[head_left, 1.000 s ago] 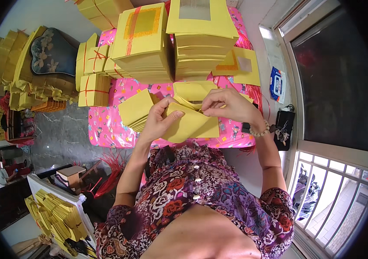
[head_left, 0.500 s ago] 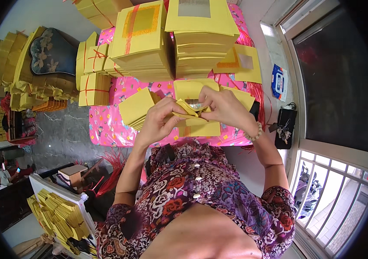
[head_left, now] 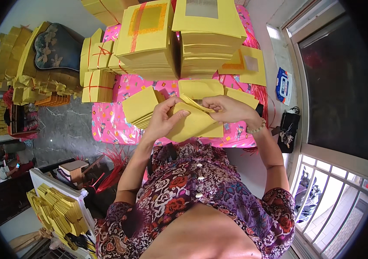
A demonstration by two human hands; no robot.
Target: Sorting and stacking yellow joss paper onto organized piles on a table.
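Between my hands, just above the near edge of the table, is a partly folded sheet of yellow paper [head_left: 194,123]. My left hand [head_left: 166,117] pinches its left side, thumb on top. My right hand [head_left: 231,108], with a beaded bracelet at the wrist, has its fingers closed on the upper right edge, where a fold stands up. Left of my hands lies a fanned stack of folded yellow papers [head_left: 138,105]. Behind the held sheet are more yellow sheets [head_left: 201,87], partly hidden by my hands.
On the pink patterned tablecloth [head_left: 106,125] stand tall stacks of yellow paper [head_left: 212,47] and tied bundles [head_left: 98,86]. Red strands [head_left: 261,97] hang at the right beside a blue-and-white packet [head_left: 283,86] and a black pouch with keys [head_left: 286,134]. A dark cushioned chair back [head_left: 57,47] is at left.
The sheet, earlier bunched between my fingertips, now spreads wider and flatter toward me. My left thumb has moved onto its face. The whole view has shifted slightly.
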